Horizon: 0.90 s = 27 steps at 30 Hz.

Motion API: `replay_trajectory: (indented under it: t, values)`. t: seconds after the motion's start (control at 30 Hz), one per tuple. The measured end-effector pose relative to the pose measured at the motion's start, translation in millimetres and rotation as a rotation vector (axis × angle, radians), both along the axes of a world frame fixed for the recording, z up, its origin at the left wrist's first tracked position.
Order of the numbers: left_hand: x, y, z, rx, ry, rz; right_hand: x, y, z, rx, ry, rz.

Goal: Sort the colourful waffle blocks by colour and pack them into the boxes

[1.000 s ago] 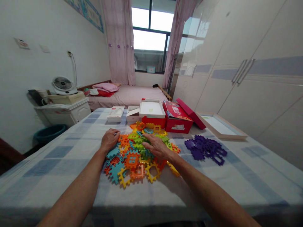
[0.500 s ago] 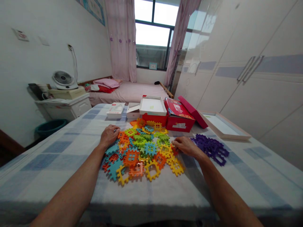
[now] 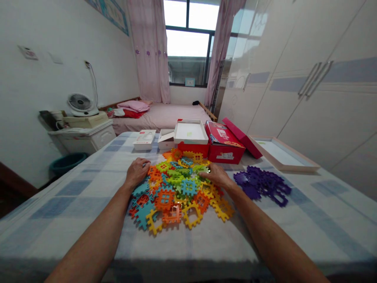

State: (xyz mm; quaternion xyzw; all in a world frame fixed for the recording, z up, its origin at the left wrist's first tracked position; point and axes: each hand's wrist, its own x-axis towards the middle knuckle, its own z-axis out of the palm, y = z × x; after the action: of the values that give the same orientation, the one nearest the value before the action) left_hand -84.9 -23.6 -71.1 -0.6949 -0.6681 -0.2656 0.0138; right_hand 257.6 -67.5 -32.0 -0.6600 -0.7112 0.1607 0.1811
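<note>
A heap of flat plastic building pieces (image 3: 165,198) with notched edges, in orange, yellow, green and blue, lies on the table before me. My left hand (image 3: 137,172) rests at the heap's left edge, its fingers loosely bent and touching pieces there. Over the right side of the heap, my right hand (image 3: 217,175) reaches in with thumb and fingers apart around light green pieces (image 3: 200,169). Its fingertips partly cover them, and no piece looks lifted. Purple pieces (image 3: 262,184) of the same notched kind form a separate pile, right of my right hand.
Behind the heap stand a white box (image 3: 145,140), a small open white box (image 3: 166,139), a white tray (image 3: 191,133) on a red box, and a larger red box (image 3: 225,145) with a red lid (image 3: 243,137) leaning on it. A shallow tray (image 3: 282,153) lies at the right.
My right hand has moved left and slightly away from me, from the heap's right edge onto the green pieces. The left hand stays at its edge. The view has shifted slightly.
</note>
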Motion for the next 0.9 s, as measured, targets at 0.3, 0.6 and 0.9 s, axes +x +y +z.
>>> replay_trajectory:
  t: [0.3,0.6,0.9]
  values:
    - [1.2,-1.0,0.4,0.01,-0.01,0.002,24.6,8.1,-2.9,0.103,0.461,0.025]
    - [-1.5,1.5,-0.8,0.011,0.004,-0.012,28.1,-7.6,5.5,-0.069,0.355,0.222]
    - [-0.1,0.9,0.5,0.011,-0.004,0.004,17.7,-13.3,3.0,0.074,0.275,0.205]
